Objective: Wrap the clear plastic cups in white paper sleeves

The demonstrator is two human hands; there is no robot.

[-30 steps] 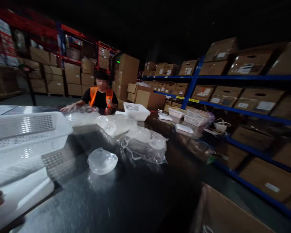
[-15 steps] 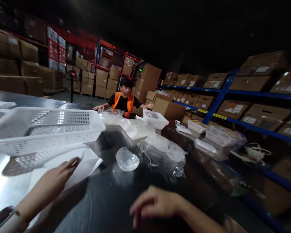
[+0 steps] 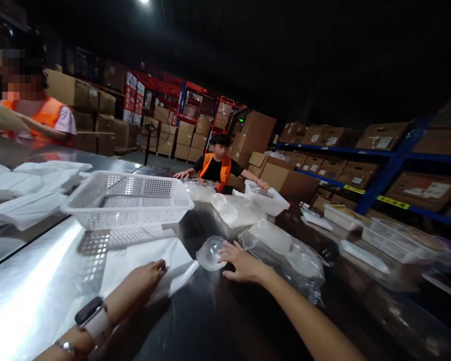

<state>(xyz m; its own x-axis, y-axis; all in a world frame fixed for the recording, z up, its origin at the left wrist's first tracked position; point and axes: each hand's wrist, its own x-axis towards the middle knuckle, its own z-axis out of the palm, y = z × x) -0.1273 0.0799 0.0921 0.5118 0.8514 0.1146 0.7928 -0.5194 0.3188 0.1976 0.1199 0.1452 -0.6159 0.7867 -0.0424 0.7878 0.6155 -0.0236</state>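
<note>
Dark tabletop [image 3: 195, 316] shows as a strip between the two forearms, running up to the near side of the clear plastic bowl [image 3: 206, 255]. Tighter around the bowl: corner of the white sheet [image 3: 135, 258] just beside it on the left, bagged clear plastic [image 3: 304, 263] near on the right, behind the right hand. White basket [image 3: 131, 219] stands beyond the sheet, close to its far edge. Right hand [image 3: 244, 264] reaches in palm down, fingers spread, tips over the bowl's right rim; firm contact unclear. Left hand [image 3: 150, 276] lies over the sheet, wrist bent, fingers curled together; cannot tell if they pinch it.
</note>
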